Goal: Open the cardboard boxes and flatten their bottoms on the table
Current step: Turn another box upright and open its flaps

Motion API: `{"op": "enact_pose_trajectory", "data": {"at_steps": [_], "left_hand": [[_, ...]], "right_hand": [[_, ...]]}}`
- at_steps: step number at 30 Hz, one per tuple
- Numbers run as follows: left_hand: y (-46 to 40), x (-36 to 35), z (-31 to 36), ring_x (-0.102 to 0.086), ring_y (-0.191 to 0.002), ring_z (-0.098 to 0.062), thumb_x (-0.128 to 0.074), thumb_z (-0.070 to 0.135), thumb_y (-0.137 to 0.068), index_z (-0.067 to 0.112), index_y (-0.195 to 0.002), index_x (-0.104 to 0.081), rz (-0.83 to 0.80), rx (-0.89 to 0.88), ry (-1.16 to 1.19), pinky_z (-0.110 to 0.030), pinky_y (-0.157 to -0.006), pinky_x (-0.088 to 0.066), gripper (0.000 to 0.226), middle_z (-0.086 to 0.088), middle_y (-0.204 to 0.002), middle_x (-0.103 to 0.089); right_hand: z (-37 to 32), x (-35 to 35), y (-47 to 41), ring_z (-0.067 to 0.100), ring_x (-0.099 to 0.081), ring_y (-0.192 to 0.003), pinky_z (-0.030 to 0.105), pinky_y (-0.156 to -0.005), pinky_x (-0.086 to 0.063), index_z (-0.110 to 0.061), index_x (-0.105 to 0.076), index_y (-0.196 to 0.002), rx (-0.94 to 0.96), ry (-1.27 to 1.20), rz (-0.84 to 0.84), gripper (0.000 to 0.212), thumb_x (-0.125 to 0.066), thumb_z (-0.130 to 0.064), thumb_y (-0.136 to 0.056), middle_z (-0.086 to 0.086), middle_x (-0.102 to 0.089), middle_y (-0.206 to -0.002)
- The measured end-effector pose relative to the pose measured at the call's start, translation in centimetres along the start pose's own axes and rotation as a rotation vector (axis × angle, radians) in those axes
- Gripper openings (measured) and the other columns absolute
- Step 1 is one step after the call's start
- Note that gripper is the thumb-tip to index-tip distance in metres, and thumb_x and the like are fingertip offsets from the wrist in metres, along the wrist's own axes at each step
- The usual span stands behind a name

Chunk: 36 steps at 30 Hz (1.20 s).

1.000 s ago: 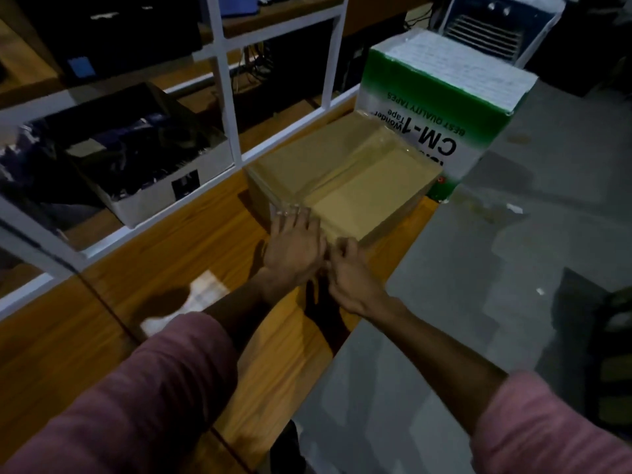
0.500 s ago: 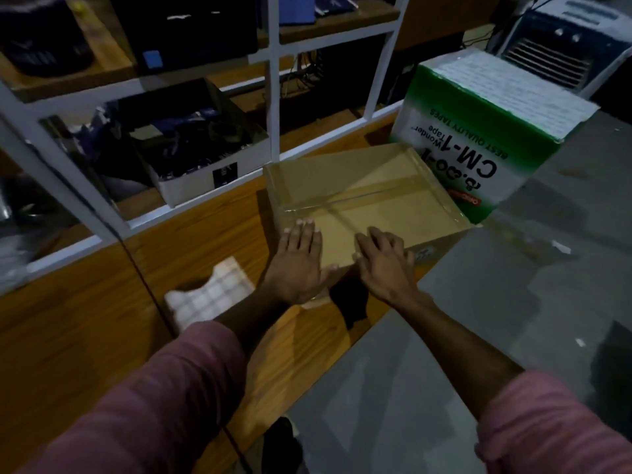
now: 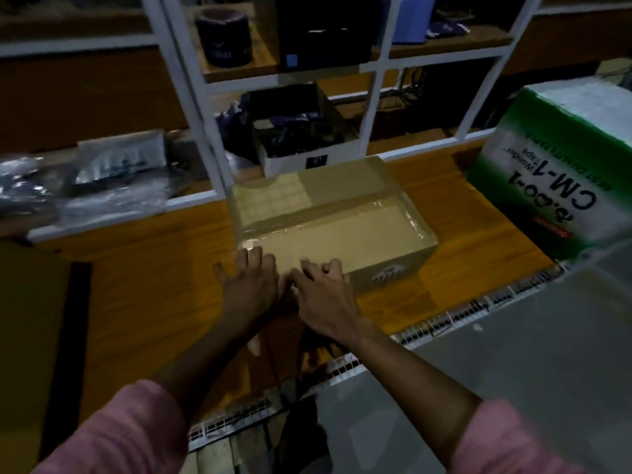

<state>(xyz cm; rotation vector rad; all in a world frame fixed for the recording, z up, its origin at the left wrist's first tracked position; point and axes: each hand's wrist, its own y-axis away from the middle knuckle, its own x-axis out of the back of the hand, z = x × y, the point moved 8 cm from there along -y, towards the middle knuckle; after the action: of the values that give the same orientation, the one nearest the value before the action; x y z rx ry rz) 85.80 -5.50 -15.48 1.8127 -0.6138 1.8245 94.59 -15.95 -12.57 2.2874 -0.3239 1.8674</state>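
I read the left hand as lying flat, fingers straight and spread, fingertips on the near edge of the cardboard box at its left corner. It grips nothing; the flat palm appears placed to pin the box against the table so it cannot slide.

The right hand sits just beside it at 3 o'clock, fingers slightly bent over the same near edge. Whether they pinch the tape or only press on it, I cannot tell. I judge they are feeling for the tape end, since the seam must be freed before the flaps open.

The box rests on the table directly at 12 o'clock from both hands, its top sealed, with the tape running left to right across it.

A green-and-white carton stands at 2 o'clock, well apart. White shelving rises behind the box at 12 o'clock.
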Motion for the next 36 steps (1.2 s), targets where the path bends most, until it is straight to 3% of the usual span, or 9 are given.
{"op": "enact_pose_trajectory", "data": {"at_steps": [4,9,13,17,21,25,30,36], "left_hand": [[0.1,1.0,-1.6,-0.042,-0.125,-0.035,-0.037,0.054,-0.098,0.020,-0.127,-0.046,0.004,0.148,0.135,-0.072,-0.102,-0.031,0.046,-0.011,-0.136,-0.043],[-0.3,1.5,-0.3,-0.029,-0.137,-0.040,-0.041,0.045,-0.096,0.024,-0.141,-0.037,0.031,0.182,0.202,-0.068,-0.108,-0.026,0.051,-0.015,-0.147,-0.034],[-2.2,1.4,0.8,-0.019,-0.145,-0.045,-0.039,0.055,-0.094,0.018,-0.136,-0.043,0.033,0.249,0.230,-0.063,-0.110,-0.025,0.056,-0.015,-0.157,-0.029],[-4.2,0.8,0.0,-0.033,-0.137,-0.045,-0.044,0.060,-0.090,0.015,-0.129,-0.044,0.149,0.267,0.268,-0.057,-0.101,-0.043,0.060,-0.019,-0.150,-0.038],[-7.3,0.6,-0.7,-0.042,-0.128,-0.039,-0.042,0.058,-0.087,0.018,-0.127,-0.049,0.175,0.198,0.213,-0.052,-0.091,-0.050,0.058,-0.015,-0.142,-0.044],[-9.7,0.2,-1.0,-0.041,-0.128,-0.041,-0.042,0.059,-0.085,0.021,-0.125,-0.049,0.183,0.133,0.179,-0.053,-0.087,-0.052,0.056,-0.014,-0.140,-0.044],[-13.4,1.3,-1.7,-0.048,-0.115,-0.040,-0.044,0.066,-0.092,0.017,-0.123,-0.044,0.233,0.114,0.323,-0.052,-0.090,-0.050,0.058,-0.019,-0.138,-0.035],[-13.1,2.0,-1.3,-0.042,-0.127,-0.045,-0.034,0.086,-0.086,0.029,-0.145,-0.034,0.215,0.065,0.312,-0.059,-0.098,-0.047,0.082,-0.011,-0.155,-0.024]], "right_hand": [[-1.4,0.4,-2.3,0.030,-0.052,-0.108,0.046,-0.089,-0.046,-0.023,-0.062,-0.117,0.032,-0.204,-0.026,0.029,-0.038,-0.031,-0.103,0.002,-0.064,-0.120],[5.9,2.5,-3.0,0.028,-0.034,-0.132,0.046,-0.103,-0.033,-0.026,-0.052,-0.138,-0.108,-0.133,-0.015,0.039,-0.043,-0.039,-0.102,0.002,-0.047,-0.147],[11.3,2.0,-3.2,0.035,-0.023,-0.143,0.054,-0.111,-0.025,-0.029,-0.042,-0.143,-0.221,-0.013,-0.071,0.047,-0.040,-0.051,-0.101,0.005,-0.028,-0.160],[14.9,2.1,-4.2,0.037,-0.011,-0.151,0.059,-0.117,-0.015,-0.031,-0.031,-0.151,-0.322,0.002,-0.065,0.057,-0.036,-0.058,-0.101,0.005,-0.015,-0.166],[17.8,2.5,-6.4,0.041,-0.002,-0.153,0.064,-0.118,-0.006,-0.036,-0.022,-0.156,-0.432,-0.018,-0.081,0.070,-0.030,-0.071,-0.096,0.000,-0.005,-0.169],[21.5,2.5,-8.3,0.047,-0.004,-0.151,0.072,-0.114,-0.012,-0.042,-0.019,-0.155,-0.513,-0.089,-0.071,0.085,-0.022,-0.086,-0.083,0.000,-0.003,-0.169],[23.6,3.8,-11.4,0.047,-0.030,-0.139,0.060,-0.106,-0.033,-0.037,-0.033,-0.143,-0.406,-0.122,0.002,0.073,-0.031,-0.083,-0.086,0.001,-0.020,-0.160],[23.3,4.4,-10.7,0.044,-0.023,-0.142,0.062,-0.107,-0.028,-0.043,-0.033,-0.148,-0.423,-0.162,0.077,0.077,-0.046,-0.080,-0.081,-0.008,-0.019,-0.161]]}}
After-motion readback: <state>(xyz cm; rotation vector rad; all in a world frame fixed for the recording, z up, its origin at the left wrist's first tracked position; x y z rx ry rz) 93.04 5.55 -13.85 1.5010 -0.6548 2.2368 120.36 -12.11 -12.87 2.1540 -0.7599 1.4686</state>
